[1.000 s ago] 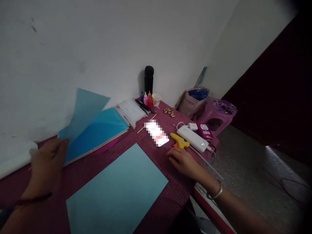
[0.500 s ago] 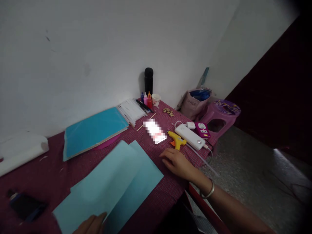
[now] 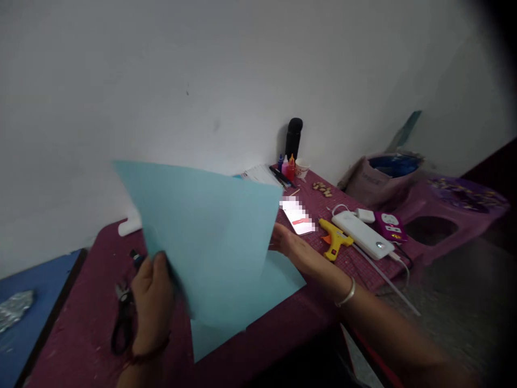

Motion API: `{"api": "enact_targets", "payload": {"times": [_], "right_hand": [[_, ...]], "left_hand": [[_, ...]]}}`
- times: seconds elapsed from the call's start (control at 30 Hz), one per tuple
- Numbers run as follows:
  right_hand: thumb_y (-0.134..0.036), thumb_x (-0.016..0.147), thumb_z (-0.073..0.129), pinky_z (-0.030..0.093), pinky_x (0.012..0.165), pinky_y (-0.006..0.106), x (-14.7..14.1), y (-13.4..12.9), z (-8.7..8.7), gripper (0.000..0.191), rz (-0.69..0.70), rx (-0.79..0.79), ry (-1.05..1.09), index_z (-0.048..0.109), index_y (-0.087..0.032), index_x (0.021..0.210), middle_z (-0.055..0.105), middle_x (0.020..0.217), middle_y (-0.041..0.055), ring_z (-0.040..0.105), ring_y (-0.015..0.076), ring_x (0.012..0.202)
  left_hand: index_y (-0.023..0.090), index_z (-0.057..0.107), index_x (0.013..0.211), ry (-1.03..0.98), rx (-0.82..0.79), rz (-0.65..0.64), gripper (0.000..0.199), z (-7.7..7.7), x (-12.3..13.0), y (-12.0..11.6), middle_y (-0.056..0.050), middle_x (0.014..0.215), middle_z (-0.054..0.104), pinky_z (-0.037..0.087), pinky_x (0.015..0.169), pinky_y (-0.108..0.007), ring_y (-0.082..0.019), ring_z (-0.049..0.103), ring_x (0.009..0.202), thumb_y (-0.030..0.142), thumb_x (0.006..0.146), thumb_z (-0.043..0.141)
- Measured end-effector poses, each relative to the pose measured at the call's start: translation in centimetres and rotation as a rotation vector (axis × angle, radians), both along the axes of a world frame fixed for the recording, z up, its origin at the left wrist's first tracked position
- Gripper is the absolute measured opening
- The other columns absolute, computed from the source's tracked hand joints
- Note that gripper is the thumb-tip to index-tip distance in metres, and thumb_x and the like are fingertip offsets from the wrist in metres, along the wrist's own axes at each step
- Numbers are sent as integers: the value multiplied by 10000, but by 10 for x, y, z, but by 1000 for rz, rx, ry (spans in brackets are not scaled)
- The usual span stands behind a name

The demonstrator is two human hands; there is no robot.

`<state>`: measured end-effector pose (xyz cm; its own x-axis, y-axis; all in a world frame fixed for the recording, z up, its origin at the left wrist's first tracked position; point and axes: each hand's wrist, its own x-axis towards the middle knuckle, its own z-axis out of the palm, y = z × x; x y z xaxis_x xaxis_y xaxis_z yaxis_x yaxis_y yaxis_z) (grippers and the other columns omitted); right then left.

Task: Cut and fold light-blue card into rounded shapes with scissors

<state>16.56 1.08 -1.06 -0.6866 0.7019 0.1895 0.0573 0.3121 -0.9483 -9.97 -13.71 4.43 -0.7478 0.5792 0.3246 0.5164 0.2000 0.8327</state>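
A light blue sheet of paper (image 3: 210,231) is raised and tilted in front of me, its left edge gripped by my left hand (image 3: 153,293). At the sheet's right edge is my right hand (image 3: 285,240), a bangle on its wrist. Its fingertips are hidden behind the paper, so its hold cannot be made out. Beneath the raised sheet, another light blue sheet (image 3: 283,277) lies on the table. Dark-handled scissors (image 3: 122,318) lie beside my left wrist, and a dark object (image 3: 136,258) shows partly behind that hand.
On the red table (image 3: 86,291) at right lie a phone (image 3: 298,216), a yellow glue gun (image 3: 335,240), a white oblong device (image 3: 361,233) and a purple socket block (image 3: 390,223). Small bottles (image 3: 288,168), a paper cup (image 3: 302,168) and a black flask (image 3: 294,139) stand behind. A pink stool (image 3: 440,215) is beyond.
My left hand has lifted the top sheet off the table and tilted it up. My right hand has moved left from beside the glue gun to the sheet's edge. The view has turned left.
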Motion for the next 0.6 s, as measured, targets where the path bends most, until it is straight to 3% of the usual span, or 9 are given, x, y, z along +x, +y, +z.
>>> {"api": "enact_targets", "payload": {"times": [0.13, 0.27, 0.37, 0.47, 0.6], "right_hand": [[-484, 957, -84, 501, 843, 345, -32, -6, 4, 651, 203, -252, 148, 228, -206, 1456, 546, 1303, 177, 604, 175, 1089], [-525, 954, -49, 512, 786, 316, -44, -15, 7, 673, 144, -384, 100, 290, -195, 1433, 615, 1178, 160, 631, 176, 996], [-519, 972, 256, 518, 777, 317, -52, -14, -1, 514, 61, -442, 146, 398, -211, 1359, 640, 1136, 115, 636, 177, 951], [-441, 782, 655, 519, 748, 324, -61, -8, -16, 436, -38, -559, 191, 577, -183, 1125, 684, 1015, 63, 645, 173, 819], [-401, 608, 784, 504, 660, 304, -67, -6, -30, 393, -71, -728, 221, 653, -151, 882, 706, 787, 13, 615, 144, 632]], "left_hand": [[187, 512, 673, -199, -6, -54, 256, -16, 2, 21, 58, 572, 366, 263, 433, -207, -96, 315, 498, 398, 812, 550], [181, 604, 793, -421, 48, -70, 252, -40, -5, 15, 65, 573, 448, 289, 414, -192, -78, 356, 454, 426, 749, 636], [180, 641, 842, -537, 59, -88, 280, -50, -6, 11, 52, 606, 541, 355, 444, -198, -82, 440, 466, 420, 704, 685], [182, 662, 896, -659, 46, -115, 338, -51, -6, 6, 37, 643, 608, 402, 468, -212, -100, 506, 491, 415, 661, 729], [182, 665, 985, -825, 2, -185, 477, -39, -15, -5, 22, 651, 639, 395, 427, -209, -111, 517, 480, 478, 626, 769]]}}
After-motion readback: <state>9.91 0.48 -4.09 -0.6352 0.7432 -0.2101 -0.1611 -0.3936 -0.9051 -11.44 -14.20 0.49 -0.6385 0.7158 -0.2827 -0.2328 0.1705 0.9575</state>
